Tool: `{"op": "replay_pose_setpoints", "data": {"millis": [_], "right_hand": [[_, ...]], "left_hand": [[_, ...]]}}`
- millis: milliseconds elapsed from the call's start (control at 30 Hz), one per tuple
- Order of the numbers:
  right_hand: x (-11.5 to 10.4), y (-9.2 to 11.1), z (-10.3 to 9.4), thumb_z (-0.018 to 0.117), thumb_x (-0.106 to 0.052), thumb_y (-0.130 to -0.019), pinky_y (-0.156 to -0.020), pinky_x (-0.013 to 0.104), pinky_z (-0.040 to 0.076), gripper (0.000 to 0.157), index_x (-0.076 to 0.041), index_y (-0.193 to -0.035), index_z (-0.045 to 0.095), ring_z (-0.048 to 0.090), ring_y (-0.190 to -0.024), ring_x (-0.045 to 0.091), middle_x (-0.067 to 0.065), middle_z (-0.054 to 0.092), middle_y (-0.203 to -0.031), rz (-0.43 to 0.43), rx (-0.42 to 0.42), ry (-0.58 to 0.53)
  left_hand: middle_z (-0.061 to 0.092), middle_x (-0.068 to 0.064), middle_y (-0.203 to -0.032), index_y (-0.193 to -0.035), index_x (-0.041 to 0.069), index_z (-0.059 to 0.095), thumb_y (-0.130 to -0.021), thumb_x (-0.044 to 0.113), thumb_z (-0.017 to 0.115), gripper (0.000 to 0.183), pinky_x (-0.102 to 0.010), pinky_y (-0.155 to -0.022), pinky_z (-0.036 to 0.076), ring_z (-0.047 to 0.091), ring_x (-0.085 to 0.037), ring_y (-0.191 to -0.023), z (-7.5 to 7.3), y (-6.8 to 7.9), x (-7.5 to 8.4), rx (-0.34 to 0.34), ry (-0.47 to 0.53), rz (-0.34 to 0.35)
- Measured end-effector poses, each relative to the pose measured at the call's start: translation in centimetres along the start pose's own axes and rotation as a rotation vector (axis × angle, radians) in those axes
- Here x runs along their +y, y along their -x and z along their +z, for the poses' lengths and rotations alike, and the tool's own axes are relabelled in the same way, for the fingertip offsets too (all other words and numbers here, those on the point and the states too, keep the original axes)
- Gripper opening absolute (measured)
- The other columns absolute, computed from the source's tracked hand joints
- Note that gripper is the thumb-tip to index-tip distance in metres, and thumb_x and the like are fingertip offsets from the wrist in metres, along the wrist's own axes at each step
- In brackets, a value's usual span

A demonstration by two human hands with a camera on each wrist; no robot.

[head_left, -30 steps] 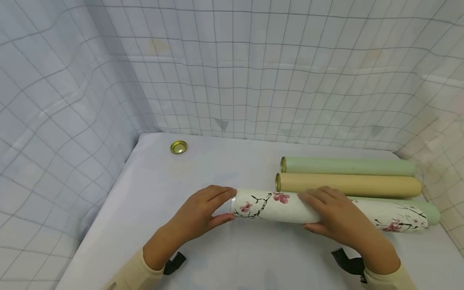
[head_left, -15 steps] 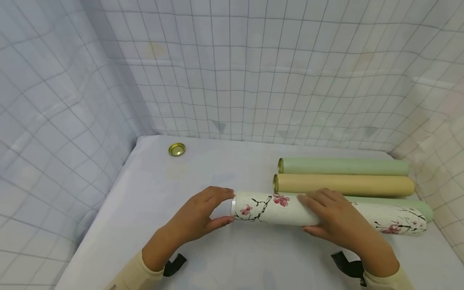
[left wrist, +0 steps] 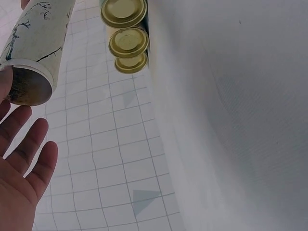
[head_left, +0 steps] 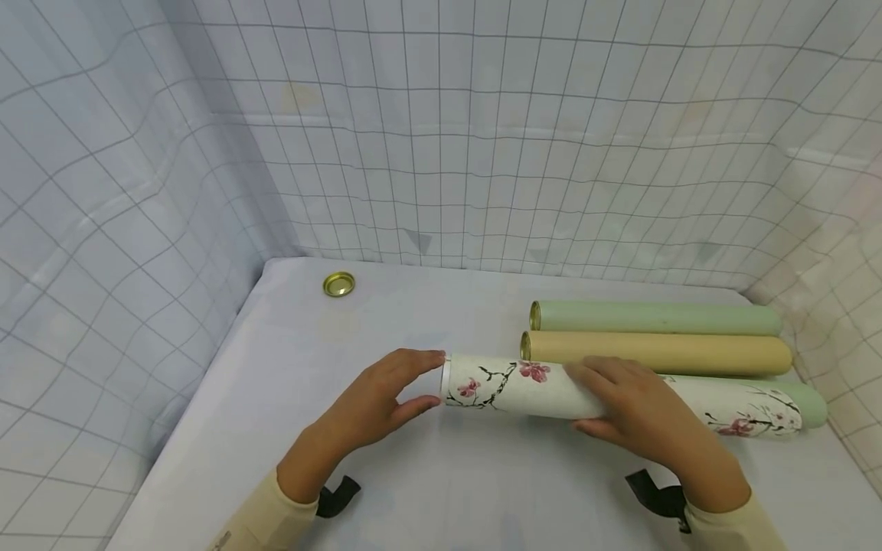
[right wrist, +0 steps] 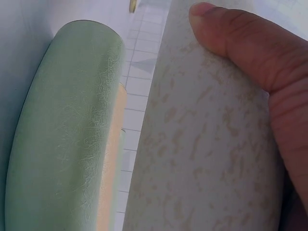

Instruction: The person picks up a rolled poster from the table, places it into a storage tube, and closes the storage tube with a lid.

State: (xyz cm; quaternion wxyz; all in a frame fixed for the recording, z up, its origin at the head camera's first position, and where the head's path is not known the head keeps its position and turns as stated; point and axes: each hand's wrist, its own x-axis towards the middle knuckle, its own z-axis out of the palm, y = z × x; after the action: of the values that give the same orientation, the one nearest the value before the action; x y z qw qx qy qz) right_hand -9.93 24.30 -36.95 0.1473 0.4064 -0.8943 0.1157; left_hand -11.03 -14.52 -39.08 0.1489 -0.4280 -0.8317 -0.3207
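A white cardboard tube [head_left: 510,389] with pink blossoms and dark branches lies lengthwise across the front, over part of a pale green tube [head_left: 813,403]. My right hand [head_left: 630,405] grips it around the middle; the right wrist view shows the thumb lying along its speckled side. At the left end my left hand [head_left: 386,398] has index fingertip and thumb right at the white rim, the other fingers spread and extended below it in the left wrist view. That end of the blossom tube [left wrist: 43,41] is uncapped, with a brownish dark inside.
Behind lie a yellow tube [head_left: 654,353] and another pale green tube [head_left: 661,316], parallel. Gold end caps [left wrist: 127,41] close the three tubes in the left wrist view. A loose gold lid [head_left: 339,284] rests at the back left. Gridded white curtains [head_left: 441,138] surround the table.
The blossom tube has shifted slightly up in the head view with both hands, its left end most. The other tubes and the loose lid stay put.
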Motion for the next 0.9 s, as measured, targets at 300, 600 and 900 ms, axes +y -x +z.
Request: {"op": "replay_pose_setpoints", "data": {"millis": [300, 600, 900], "right_hand": [[0.1, -0.5, 0.1, 0.073, -0.055, -0.084, -0.083, 0.049, 0.053, 0.068, -0.006, -0.13, 0.06, 0.064, -0.101, 0.029, 0.01, 0.064, -0.116, -0.017, 0.002, -0.006], [0.8, -0.8, 0.1, 0.07, -0.057, -0.087, -0.083, 0.049, 0.053, 0.069, -0.004, -0.13, 0.06, 0.064, -0.101, 0.029, 0.011, 0.064, -0.116, -0.018, 0.007, -0.007], [1.3, -1.2, 0.0, 0.078, -0.05, -0.082, -0.083, 0.049, 0.053, 0.07, -0.003, -0.13, 0.06, 0.064, -0.102, 0.029, 0.011, 0.064, -0.116, -0.019, 0.003, -0.008]], "left_hand": [[0.06, -0.005, -0.13, -0.137, 0.007, 0.054, -0.082, 0.013, 0.083, 0.062, -0.034, -0.098, 0.05, 0.058, -0.021, -0.119, 0.5, -0.1, 0.1, 0.017, -0.012, -0.034], [0.06, -0.006, -0.129, -0.135, 0.006, 0.057, -0.089, 0.017, 0.077, 0.052, -0.035, -0.099, 0.049, 0.057, -0.022, -0.12, 0.8, -0.6, -0.3, 0.053, 0.033, -0.043], [0.062, -0.009, -0.129, -0.131, 0.003, 0.061, -0.081, 0.007, 0.082, 0.055, -0.035, -0.097, 0.051, 0.06, -0.023, -0.119, 1.0, -1.1, -1.1, 0.067, 0.02, -0.041]]}}
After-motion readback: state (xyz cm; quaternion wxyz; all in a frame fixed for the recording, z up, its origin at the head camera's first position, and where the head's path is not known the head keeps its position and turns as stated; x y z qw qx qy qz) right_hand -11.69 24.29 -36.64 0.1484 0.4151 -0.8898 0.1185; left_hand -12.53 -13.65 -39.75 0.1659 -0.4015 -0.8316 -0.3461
